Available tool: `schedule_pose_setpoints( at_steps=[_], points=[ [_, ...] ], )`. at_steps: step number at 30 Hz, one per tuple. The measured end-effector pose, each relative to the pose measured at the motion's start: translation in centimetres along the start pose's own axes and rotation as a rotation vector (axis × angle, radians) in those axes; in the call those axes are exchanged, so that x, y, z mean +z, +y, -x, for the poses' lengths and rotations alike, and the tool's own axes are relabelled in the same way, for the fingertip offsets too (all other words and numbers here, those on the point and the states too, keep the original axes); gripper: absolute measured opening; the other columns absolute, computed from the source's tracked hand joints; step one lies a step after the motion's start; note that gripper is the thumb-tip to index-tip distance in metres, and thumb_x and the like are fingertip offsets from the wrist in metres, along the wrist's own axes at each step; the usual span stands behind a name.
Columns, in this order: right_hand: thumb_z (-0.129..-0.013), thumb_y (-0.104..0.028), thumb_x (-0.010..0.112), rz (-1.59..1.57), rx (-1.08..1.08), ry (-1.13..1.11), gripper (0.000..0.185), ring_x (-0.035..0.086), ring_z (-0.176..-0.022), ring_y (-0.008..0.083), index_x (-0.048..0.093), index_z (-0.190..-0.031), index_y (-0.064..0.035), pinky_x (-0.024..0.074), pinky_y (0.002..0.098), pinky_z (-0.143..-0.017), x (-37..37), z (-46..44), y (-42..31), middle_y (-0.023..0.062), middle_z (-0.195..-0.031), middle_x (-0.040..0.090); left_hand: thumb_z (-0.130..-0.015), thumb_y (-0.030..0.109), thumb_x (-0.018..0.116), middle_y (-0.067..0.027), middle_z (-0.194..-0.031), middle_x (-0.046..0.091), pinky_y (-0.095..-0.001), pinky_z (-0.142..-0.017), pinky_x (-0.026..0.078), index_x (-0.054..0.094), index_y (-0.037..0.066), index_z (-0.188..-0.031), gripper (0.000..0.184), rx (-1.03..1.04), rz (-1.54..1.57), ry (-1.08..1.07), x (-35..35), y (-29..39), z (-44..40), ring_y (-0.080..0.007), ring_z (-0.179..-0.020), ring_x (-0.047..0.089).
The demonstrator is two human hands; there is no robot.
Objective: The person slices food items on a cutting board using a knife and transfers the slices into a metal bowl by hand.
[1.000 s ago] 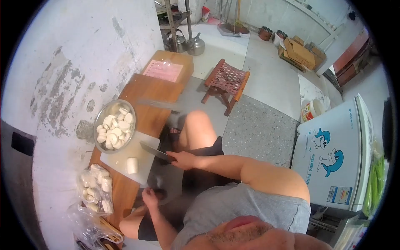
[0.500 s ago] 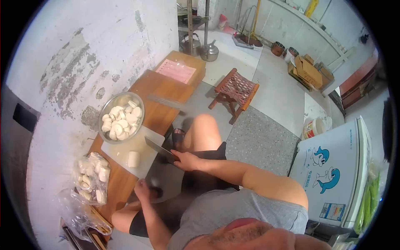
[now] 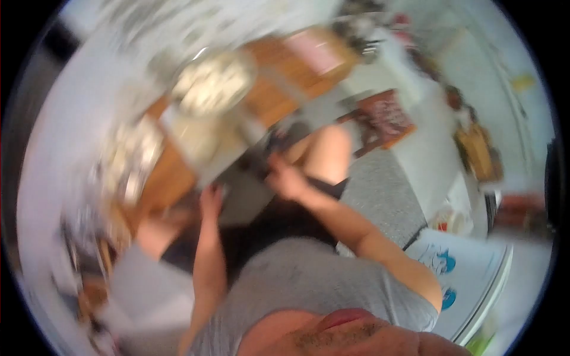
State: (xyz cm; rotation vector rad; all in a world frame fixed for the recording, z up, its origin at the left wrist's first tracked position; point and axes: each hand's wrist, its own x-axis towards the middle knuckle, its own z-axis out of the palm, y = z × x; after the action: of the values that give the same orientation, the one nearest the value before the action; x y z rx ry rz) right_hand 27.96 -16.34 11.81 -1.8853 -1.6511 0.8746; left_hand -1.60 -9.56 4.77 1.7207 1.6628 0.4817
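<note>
Motion smears the whole view. My right hand [image 3: 286, 180] is closed around the dark handle of a cleaver, whose blurred blade can hardly be told from the background. Near the board's front corner, my left hand [image 3: 212, 200] hangs by the table edge, its fingers too smeared to read. A pale cutting board [image 3: 222, 159] lies on the wooden table, with a white cylindrical piece [image 3: 202, 144] on it. Behind it sits a metal bowl [image 3: 251, 74] heaped with cut white pieces [image 3: 214, 83].
A clear plastic bag of white pieces [image 3: 133, 157] lies at the table's left. Pink paper [image 3: 314, 50] is on the far end of the wooden table [image 3: 270, 89]. A woven folding stool [image 3: 386, 115] stands ahead, and a white fridge [image 3: 469, 273] is at right.
The view has swung, so the table and bowl appear higher and further right. My left hand is still near the board's front corner, and the cleaver has become blurred.
</note>
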Motion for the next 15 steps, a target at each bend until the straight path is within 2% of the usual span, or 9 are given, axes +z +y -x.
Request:
schedule_pose_setpoints(
  at_steps=[1, 2, 5, 8, 11, 14, 15],
  points=[
    [-0.089, -0.022, 0.068, -0.086, 0.016, 0.034, 0.061, 0.064, -0.112, 0.0419, 0.047, -0.144, -0.0053, 0.0527, 0.0488, -0.094, -0.1, 0.3, -0.5, 0.0247, -0.123, 0.065, -0.096, 0.029, 0.059, -0.0197, -0.112, 0.071, -0.0446, -0.091, 0.052, 0.068, 0.004, -0.115, 0.032, 0.015, 0.007, 0.021, 1.2, -2.2, -0.5, -0.0370, -0.106, 0.067],
    [-0.090, -0.021, 0.069, -0.099, -0.038, 0.060, 0.063, 0.064, -0.113, 0.0421, 0.044, -0.146, -0.0048, 0.0522, 0.0475, -0.095, 0.6, 0.0, 0.6, 0.0247, -0.125, 0.065, -0.094, 0.029, 0.064, -0.0198, -0.106, 0.072, -0.0425, -0.089, 0.052, 0.070, 0.003, -0.110, 0.031, -0.045, 0.046, 0.036, 0.6, -0.4, 0.1, -0.0355, -0.101, 0.069],
    [-0.091, -0.019, 0.068, -0.145, 0.044, -0.015, 0.068, 0.063, -0.117, 0.0399, 0.039, -0.150, -0.0018, 0.0502, 0.0423, -0.099, -0.6, -0.3, -1.2, 0.0268, -0.128, 0.063, -0.094, 0.029, 0.064, -0.0158, -0.096, 0.075, -0.0393, -0.089, 0.051, 0.071, 0.005, -0.111, 0.030, -0.110, 0.067, 0.021, 1.6, -1.6, 0.1, -0.0323, -0.096, 0.070],
    [-0.092, -0.019, 0.068, -0.173, 0.079, -0.036, 0.069, 0.061, -0.123, 0.0361, 0.038, -0.151, 0.0002, 0.0483, 0.0382, -0.101, -0.3, -0.6, -0.9, 0.0260, -0.131, 0.063, -0.094, 0.027, 0.065, -0.0166, -0.098, 0.074, -0.0386, -0.084, 0.053, 0.070, 0.004, -0.114, 0.031, -0.201, 0.126, -0.042, -0.4, 2.0, 0.5, -0.0317, -0.093, 0.071],
    [-0.092, -0.019, 0.068, -0.178, 0.052, -0.016, 0.069, 0.062, -0.124, 0.0349, 0.038, -0.151, 0.0001, 0.0471, 0.0376, -0.103, -0.3, -0.4, -1.1, 0.0257, -0.129, 0.064, -0.094, 0.026, 0.065, -0.0177, -0.100, 0.074, -0.0384, -0.081, 0.054, 0.070, 0.004, -0.114, 0.030, -0.132, 0.116, 0.038, 0.9, -0.1, 0.0, -0.0319, -0.094, 0.071],
    [-0.092, -0.018, 0.067, -0.254, 0.023, -0.038, 0.068, 0.061, -0.125, 0.0328, 0.038, -0.151, -0.0006, 0.0464, 0.0377, -0.104, 0.5, -0.8, 0.1, 0.0251, -0.131, 0.063, -0.091, 0.023, 0.062, -0.0200, -0.097, 0.073, -0.0429, -0.080, 0.055, 0.072, 0.007, -0.108, 0.025, -0.087, 0.182, 0.144, -0.2, 0.4, 0.7, -0.0359, -0.092, 0.071],
    [-0.093, -0.016, 0.066, -0.297, 0.014, -0.037, 0.068, 0.058, -0.129, 0.0309, 0.037, -0.153, -0.0022, 0.0449, 0.0377, -0.107, 0.1, -0.3, -0.5, 0.0241, -0.140, 0.058, -0.092, 0.023, 0.061, -0.0193, -0.096, 0.073, -0.0422, -0.079, 0.055, 0.072, 0.006, -0.107, 0.025, -0.094, 0.206, 0.147, -0.6, 1.0, 0.7, -0.0340, -0.090, 0.071]
  ],
)
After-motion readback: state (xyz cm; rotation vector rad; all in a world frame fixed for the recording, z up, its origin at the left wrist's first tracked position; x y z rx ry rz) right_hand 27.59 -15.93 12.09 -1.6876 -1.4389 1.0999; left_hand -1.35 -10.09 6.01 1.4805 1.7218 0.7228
